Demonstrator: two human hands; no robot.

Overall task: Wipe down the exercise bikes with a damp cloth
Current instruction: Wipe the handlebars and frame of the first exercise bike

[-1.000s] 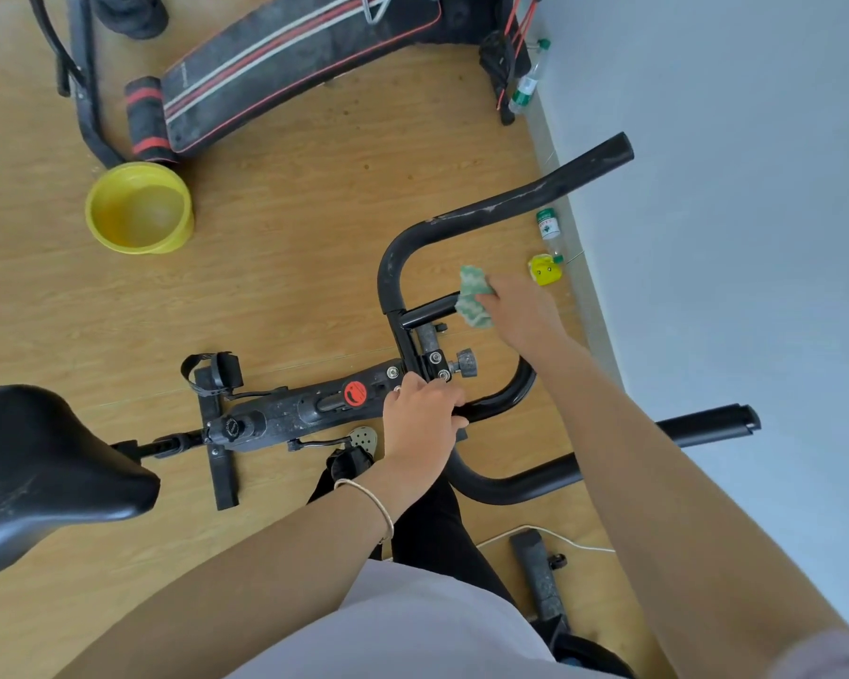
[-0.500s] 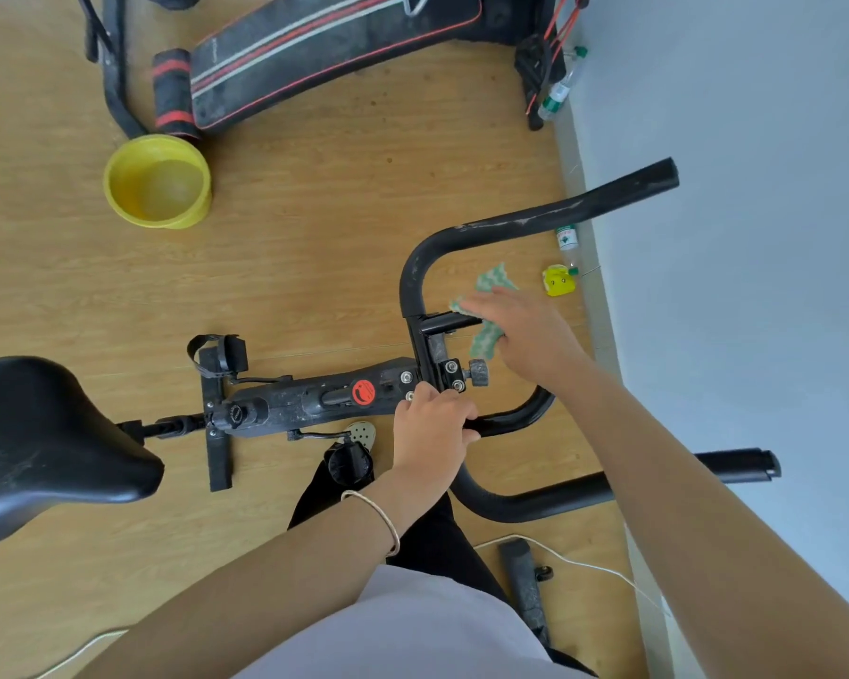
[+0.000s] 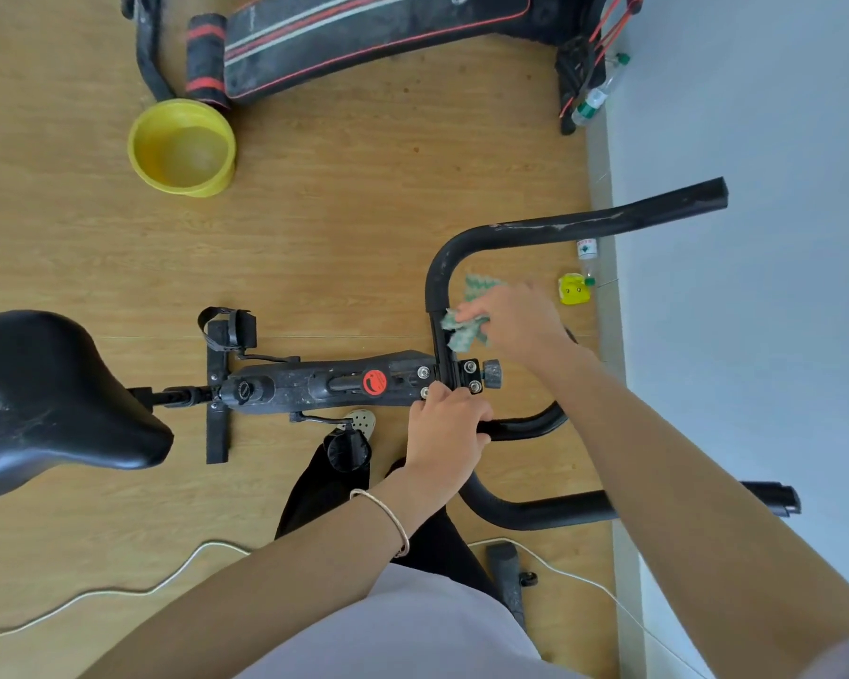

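Over the wooden floor (image 3: 363,213), right hand (image 3: 515,325) grips cloth (image 3: 464,333) against handlebar (image 3: 437,281).

Light: bright, even; faint soft shadows on the floor (image 3: 363,213).
Blur: right hand (image 3: 515,325) and cloth (image 3: 465,331) smeared (everything else fairly sharp).
Edges: wide-angle bowing.

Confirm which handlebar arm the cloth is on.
The far handlebar arm: the right hand holds the cloth against its lower end. The near handlebar arm has only the left hand gripping it.
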